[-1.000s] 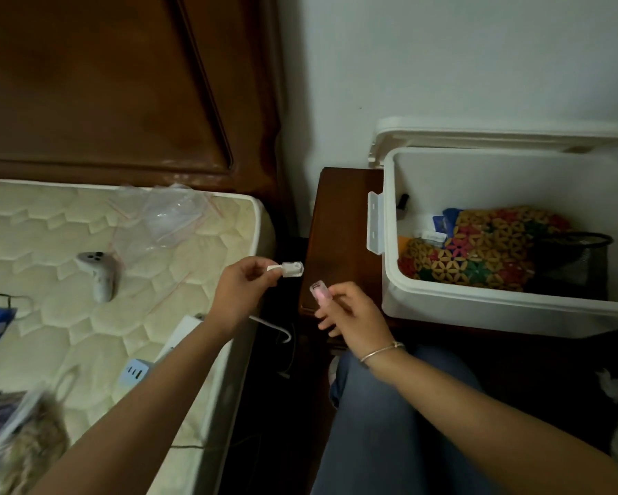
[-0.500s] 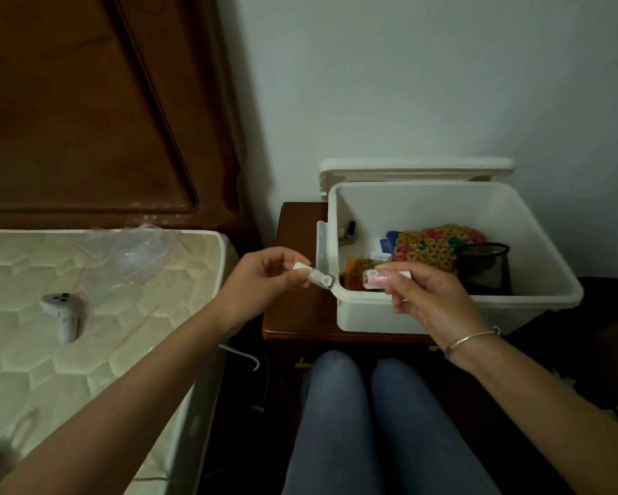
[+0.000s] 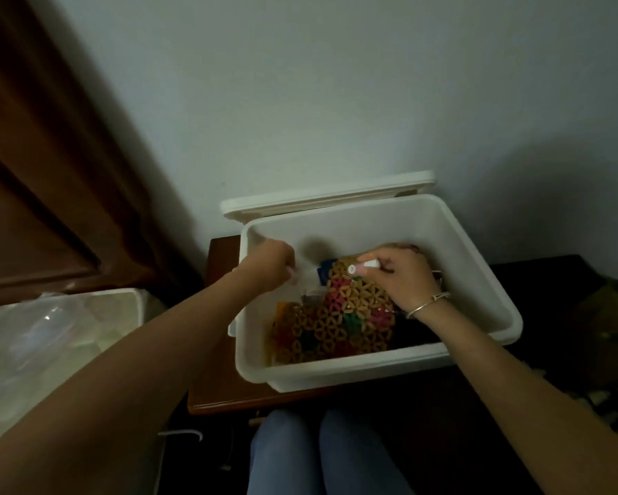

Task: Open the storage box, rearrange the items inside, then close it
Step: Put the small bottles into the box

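A: How many boxes are there?

B: One white storage box [image 3: 371, 369], standing open on a brown wooden table [image 3: 221, 394] at centre frame. Its one lid [image 3: 329, 198] stands on edge behind it, against the wall.

A: And hands?

B: Two, both inside the box. The right hand [image 3: 400, 276], wearing one thin bangle [image 3: 429, 305], pinches one small white-and-pink tube [image 3: 362, 267] between its fingers, just above a patterned woven piece [image 3: 336, 323] made of tan, red and green rings.

A: The left?

B: The left hand [image 3: 268, 266] is at the box's upper left corner with its fingers curled under. A pale sliver shows at the fingertips, but it is blurred, so I cannot tell whether they grip anything.

A: What else is in the box?

B: One blue item [image 3: 323, 273] and one orange item [image 3: 282, 309] peek out beside the woven piece, mostly covered. Something dark [image 3: 414, 334] lies right of it, under the right wrist; I cannot make it out.

A: Around the box?

B: Two knees in jeans [image 3: 318, 455] are cut off at the bottom edge. At left is a mattress corner [image 3: 114, 316] with a clear plastic bag [image 3: 39, 326] on it, washed out and partly hidden by the left forearm. The lower right is too dark to read.
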The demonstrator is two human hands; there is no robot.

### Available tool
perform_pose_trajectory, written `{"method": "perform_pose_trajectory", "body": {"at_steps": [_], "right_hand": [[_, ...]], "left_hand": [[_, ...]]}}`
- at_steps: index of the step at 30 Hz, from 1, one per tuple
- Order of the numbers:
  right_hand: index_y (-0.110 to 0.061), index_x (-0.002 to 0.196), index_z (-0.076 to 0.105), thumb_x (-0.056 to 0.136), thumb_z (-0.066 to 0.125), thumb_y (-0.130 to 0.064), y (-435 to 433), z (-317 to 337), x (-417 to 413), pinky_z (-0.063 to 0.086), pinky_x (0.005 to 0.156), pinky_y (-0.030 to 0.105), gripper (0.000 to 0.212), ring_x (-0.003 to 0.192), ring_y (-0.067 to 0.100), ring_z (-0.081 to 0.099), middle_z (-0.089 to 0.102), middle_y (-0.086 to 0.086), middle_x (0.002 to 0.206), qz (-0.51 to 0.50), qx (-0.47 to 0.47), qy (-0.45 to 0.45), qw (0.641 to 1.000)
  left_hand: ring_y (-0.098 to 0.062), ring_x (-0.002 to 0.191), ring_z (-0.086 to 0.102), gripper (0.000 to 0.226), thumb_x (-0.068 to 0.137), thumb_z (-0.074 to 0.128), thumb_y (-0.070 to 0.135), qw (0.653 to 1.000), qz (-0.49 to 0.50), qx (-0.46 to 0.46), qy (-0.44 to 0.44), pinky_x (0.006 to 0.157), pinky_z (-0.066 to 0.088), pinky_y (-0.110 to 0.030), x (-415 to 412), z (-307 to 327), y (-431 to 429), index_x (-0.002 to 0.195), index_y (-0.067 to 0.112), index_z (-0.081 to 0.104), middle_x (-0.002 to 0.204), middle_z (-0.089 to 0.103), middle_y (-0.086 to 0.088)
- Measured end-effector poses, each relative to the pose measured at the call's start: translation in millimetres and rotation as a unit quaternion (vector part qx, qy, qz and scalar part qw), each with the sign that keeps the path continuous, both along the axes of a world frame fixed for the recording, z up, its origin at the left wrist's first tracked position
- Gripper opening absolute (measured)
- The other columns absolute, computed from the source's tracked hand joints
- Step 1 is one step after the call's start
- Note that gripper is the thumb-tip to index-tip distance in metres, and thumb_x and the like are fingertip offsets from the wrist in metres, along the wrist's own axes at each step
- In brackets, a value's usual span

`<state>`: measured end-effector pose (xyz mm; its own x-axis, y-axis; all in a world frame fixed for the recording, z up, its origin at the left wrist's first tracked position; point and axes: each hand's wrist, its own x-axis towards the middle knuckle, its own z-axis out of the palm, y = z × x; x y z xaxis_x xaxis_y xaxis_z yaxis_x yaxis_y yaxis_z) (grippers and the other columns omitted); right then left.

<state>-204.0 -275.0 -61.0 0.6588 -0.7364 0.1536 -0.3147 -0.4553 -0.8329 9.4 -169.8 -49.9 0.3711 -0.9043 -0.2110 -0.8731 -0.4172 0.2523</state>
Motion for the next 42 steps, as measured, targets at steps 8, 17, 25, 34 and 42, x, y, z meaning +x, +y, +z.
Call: {"method": "perform_pose_trajectory", "body": {"at_steps": [8, 17, 25, 34, 42], "right_hand": [[-0.013, 0.090, 0.075, 0.078, 0.074, -0.020, 3.6, -20.5, -6.4, 0.046, 0.076, 0.008, 0.014, 0.083, 0.002, 0.062, 0.071, -0.005, 0.089, -0.008, -0.010, -0.076, 0.997], [-0.009, 0.094, 0.074, 0.081, 0.071, -0.018, 4.5, -18.3, -9.5, 0.048, 0.078, 0.019, 0.016, 0.085, 0.010, 0.063, 0.071, 0.002, 0.092, -0.014, -0.033, -0.066, 0.997], [-0.010, 0.091, 0.074, 0.081, 0.071, -0.019, 3.7, -22.8, -7.2, 0.047, 0.073, 0.017, 0.014, 0.081, 0.011, 0.062, 0.070, 0.002, 0.088, -0.007, -0.051, -0.045, 0.998], [-0.012, 0.094, 0.073, 0.083, 0.070, -0.020, 8.1, -23.4, -3.6, 0.045, 0.077, 0.012, 0.015, 0.084, 0.007, 0.062, 0.071, 0.000, 0.092, 0.012, -0.046, -0.027, 0.998], [-0.010, 0.090, 0.071, 0.076, 0.075, -0.015, 18.8, -20.9, 11.3, 0.047, 0.073, 0.008, 0.016, 0.082, 0.009, 0.064, 0.070, -0.001, 0.087, 0.043, -0.004, 0.035, 0.998]], "left_hand": [[-0.024, 0.096, 0.060, 0.016, 0.088, 0.063, 0.016, 0.982, 0.017, 0.131, -0.138, 0.080, 0.050, -0.031, 23.3, -41.7, -32.9, 0.104, 0.015, 0.064, 0.105, 0.064, -0.007], [-0.031, 0.101, 0.062, 0.020, 0.092, 0.055, 0.016, 0.971, 0.053, 0.183, -0.141, 0.085, 0.053, -0.042, 20.4, -53.7, -40.5, 0.109, 0.010, 0.063, 0.107, 0.064, -0.012], [-0.031, 0.105, 0.062, 0.022, 0.093, 0.054, 0.011, 0.972, 0.063, 0.173, -0.144, 0.086, 0.050, -0.039, 12.8, -51.3, -36.5, 0.112, 0.008, 0.064, 0.112, 0.065, -0.013], [-0.033, 0.104, 0.055, 0.028, 0.088, 0.057, 0.012, 0.961, 0.057, -0.178, -0.203, 0.085, 0.047, -0.043, -0.9, -14.0, 41.0, 0.115, 0.006, 0.059, 0.117, 0.058, -0.015], [-0.033, 0.104, 0.059, 0.036, 0.102, 0.032, 0.022, 0.926, 0.271, -0.228, 0.130, 0.085, 0.052, -0.052, -31.5, -27.4, 78.0, 0.132, 0.005, 0.041, 0.125, 0.055, -0.018]]}}
